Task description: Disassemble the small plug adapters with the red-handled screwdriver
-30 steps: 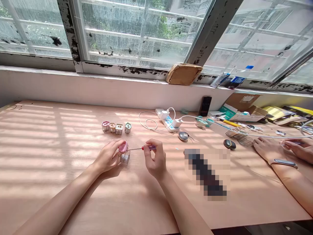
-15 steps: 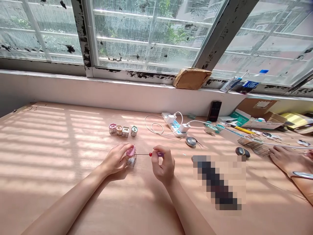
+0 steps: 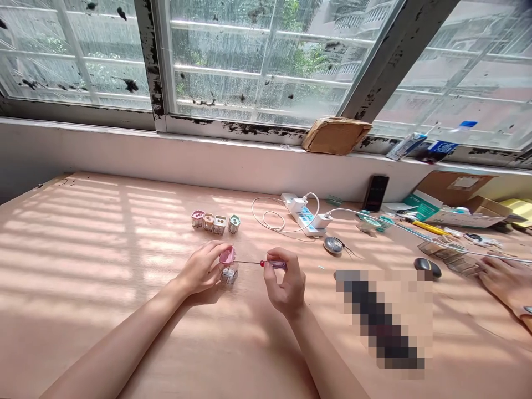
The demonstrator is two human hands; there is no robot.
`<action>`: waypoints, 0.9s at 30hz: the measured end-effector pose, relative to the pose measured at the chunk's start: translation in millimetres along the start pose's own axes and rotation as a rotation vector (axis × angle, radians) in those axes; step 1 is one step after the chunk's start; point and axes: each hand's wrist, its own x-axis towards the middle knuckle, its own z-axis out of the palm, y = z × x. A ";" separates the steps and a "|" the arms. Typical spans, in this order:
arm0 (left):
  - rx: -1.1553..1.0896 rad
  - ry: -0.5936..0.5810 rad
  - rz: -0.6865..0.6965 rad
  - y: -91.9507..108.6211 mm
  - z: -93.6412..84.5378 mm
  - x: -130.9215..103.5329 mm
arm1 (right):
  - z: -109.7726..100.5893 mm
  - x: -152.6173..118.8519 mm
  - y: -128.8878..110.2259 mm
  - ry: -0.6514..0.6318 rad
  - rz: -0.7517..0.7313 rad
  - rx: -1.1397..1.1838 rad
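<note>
My left hand (image 3: 202, 270) is closed on a pink piece (image 3: 226, 255) at the top of a small clear container (image 3: 229, 274), which rests on the wooden table. In my right hand (image 3: 286, 282) is a thin screwdriver (image 3: 275, 265) with a purple handle and a red collar, pinched between thumb and fingers. Its shaft points left, lying nearly level, and its tip reaches the pink piece; whether they touch I cannot tell. Beyond my hands stand several similar small containers, among them a dark pink one (image 3: 198, 218) and a green-rimmed one (image 3: 234, 224).
A white power strip (image 3: 307, 221) with plugs and a looping cable lies behind. To the right are a round grey object (image 3: 333, 245), a black mouse (image 3: 428, 268), a propped phone (image 3: 376, 193) and an open carton (image 3: 453, 213). Another person's hand (image 3: 505, 282) is at the right edge.
The whole scene has shifted slightly right in the view. My hands, the container and the screwdriver keep nearly the same positions relative to each other.
</note>
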 end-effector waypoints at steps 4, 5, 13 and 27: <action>-0.019 0.003 -0.016 1.5 -1.7 0.5 | -1.0 -0.1 1.2 -0.011 0.039 -0.041; -0.024 0.002 -0.018 2.1 -2.1 0.5 | -1.0 0.0 1.2 -0.005 0.052 -0.041; -0.074 0.023 -0.012 3.6 -5.0 0.0 | 0.5 0.4 0.8 -0.003 0.051 0.042; -0.082 0.026 -0.018 5.3 -5.4 0.8 | -0.3 -2.2 3.4 0.005 0.092 0.121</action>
